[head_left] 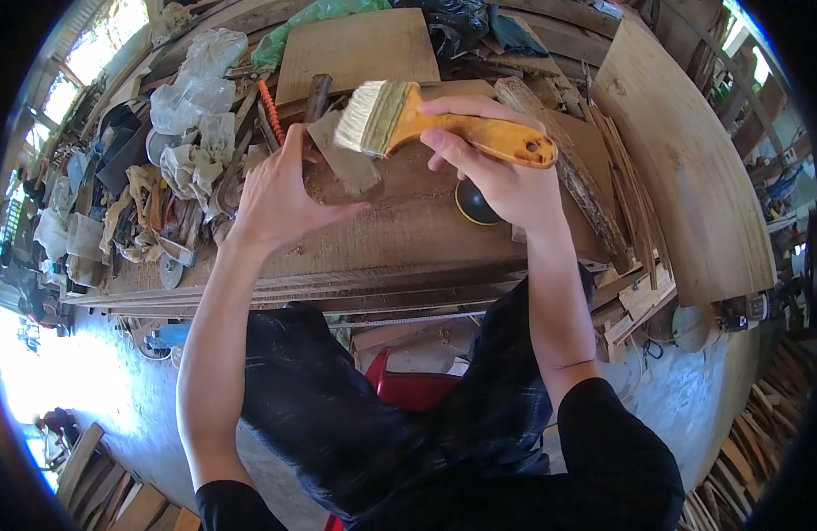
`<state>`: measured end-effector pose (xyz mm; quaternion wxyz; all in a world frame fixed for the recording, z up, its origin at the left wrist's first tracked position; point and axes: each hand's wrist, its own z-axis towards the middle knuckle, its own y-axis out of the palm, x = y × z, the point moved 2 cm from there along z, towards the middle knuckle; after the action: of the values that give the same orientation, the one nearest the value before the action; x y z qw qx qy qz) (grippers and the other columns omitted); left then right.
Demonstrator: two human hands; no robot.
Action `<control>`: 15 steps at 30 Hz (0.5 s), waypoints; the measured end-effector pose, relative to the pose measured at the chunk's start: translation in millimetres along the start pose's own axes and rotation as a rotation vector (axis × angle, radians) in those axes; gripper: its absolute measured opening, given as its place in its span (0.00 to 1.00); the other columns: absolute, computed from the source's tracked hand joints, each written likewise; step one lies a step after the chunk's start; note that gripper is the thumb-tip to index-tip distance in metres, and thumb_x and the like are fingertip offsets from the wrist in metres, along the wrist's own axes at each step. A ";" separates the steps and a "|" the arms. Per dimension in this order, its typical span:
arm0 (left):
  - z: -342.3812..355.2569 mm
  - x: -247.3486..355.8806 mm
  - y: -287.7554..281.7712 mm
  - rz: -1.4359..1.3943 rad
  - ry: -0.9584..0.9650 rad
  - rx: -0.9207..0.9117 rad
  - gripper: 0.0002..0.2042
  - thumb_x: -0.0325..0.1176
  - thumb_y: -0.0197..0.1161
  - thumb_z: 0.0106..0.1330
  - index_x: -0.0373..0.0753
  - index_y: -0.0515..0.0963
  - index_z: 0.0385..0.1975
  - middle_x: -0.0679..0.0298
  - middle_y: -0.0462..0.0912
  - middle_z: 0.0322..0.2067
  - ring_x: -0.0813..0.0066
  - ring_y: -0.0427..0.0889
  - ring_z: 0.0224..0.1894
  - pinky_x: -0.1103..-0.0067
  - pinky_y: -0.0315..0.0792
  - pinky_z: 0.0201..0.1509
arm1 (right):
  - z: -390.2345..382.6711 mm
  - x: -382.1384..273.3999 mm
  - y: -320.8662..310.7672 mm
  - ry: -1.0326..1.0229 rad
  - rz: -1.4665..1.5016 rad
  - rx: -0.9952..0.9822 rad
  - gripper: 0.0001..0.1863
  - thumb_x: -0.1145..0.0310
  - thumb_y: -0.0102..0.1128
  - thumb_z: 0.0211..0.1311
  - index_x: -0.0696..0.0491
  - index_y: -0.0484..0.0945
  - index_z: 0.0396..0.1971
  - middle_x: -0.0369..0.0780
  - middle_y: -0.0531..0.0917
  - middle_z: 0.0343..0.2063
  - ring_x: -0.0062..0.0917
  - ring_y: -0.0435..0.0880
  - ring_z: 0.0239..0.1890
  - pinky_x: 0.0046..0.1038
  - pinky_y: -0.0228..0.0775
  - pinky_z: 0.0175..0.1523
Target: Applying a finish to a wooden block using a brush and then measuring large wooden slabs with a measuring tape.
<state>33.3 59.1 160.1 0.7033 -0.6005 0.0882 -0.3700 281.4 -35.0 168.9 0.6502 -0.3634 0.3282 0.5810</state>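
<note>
My right hand (506, 177) grips the orange wooden handle of a wide paintbrush (382, 119), raised over the workbench (391, 239) with its pale bristles toward the left. Beneath it, partly covered by that hand, is a dark round object (476, 205) with a gold rim. My left hand (276, 195) is open, thumb stretched out to the right, beside a flat piece of wood (345, 159) and a dark metal bar or tool (318, 96); I cannot tell whether its fingertips touch them. An orange twisted object (271, 113) lies just behind that hand.
Crumpled plastic and scraps (192, 168) crowd the bench's left. A square board (355, 49) lies at the back, a bark-edged strip (594, 212) at the right, beside a tall leaning panel (683, 168). Below me are my legs and a red chair (408, 389); wood offcuts (745, 442) are piled at the lower right.
</note>
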 end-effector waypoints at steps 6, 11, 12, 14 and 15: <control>-8.7 14.9 6.5 -0.156 0.088 -0.002 0.48 0.60 0.83 0.44 0.33 0.68 0.58 0.51 0.87 0.43 0.54 0.88 0.50 0.64 0.79 0.55 | 0.2 -0.1 -4.3 0.040 0.178 0.058 0.11 0.68 0.70 0.70 0.57 0.86 0.47 0.37 0.89 0.35 0.17 0.87 0.32 0.20 0.81 0.36; -6.6 6.9 10.8 -0.225 0.018 -0.034 0.48 0.59 0.84 0.44 0.33 0.68 0.58 0.51 0.87 0.43 0.56 0.88 0.48 0.65 0.79 0.54 | 1.1 5.3 -5.7 0.096 0.202 0.071 0.10 0.67 0.69 0.70 0.58 0.86 0.44 0.37 0.89 0.34 0.17 0.86 0.31 0.20 0.79 0.35; -4.8 4.4 9.0 -0.181 -0.014 -0.069 0.49 0.60 0.84 0.44 0.34 0.68 0.59 0.52 0.87 0.43 0.57 0.88 0.48 0.64 0.79 0.55 | 0.2 3.2 -4.8 0.119 0.149 -0.014 0.10 0.68 0.69 0.70 0.58 0.86 0.43 0.37 0.89 0.34 0.17 0.86 0.30 0.20 0.78 0.34; -6.1 -1.9 9.6 -0.130 -0.056 -0.104 0.49 0.60 0.84 0.44 0.34 0.67 0.61 0.52 0.87 0.43 0.58 0.87 0.48 0.64 0.79 0.56 | -0.6 0.2 -1.5 0.136 0.099 -0.115 0.08 0.69 0.69 0.69 0.59 0.86 0.40 0.36 0.88 0.31 0.15 0.85 0.29 0.19 0.77 0.34; -7.5 -4.9 12.3 -0.131 -0.011 -0.045 0.50 0.59 0.84 0.44 0.38 0.66 0.63 0.54 0.86 0.43 0.59 0.87 0.48 0.64 0.79 0.56 | -0.2 3.1 -3.5 0.135 0.106 -0.119 0.08 0.69 0.69 0.69 0.59 0.86 0.40 0.36 0.88 0.31 0.15 0.85 0.29 0.19 0.77 0.34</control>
<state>30.6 56.3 145.4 0.6643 -0.6227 0.0533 -0.4100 285.2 -33.8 166.4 0.5722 -0.4217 0.3549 0.6073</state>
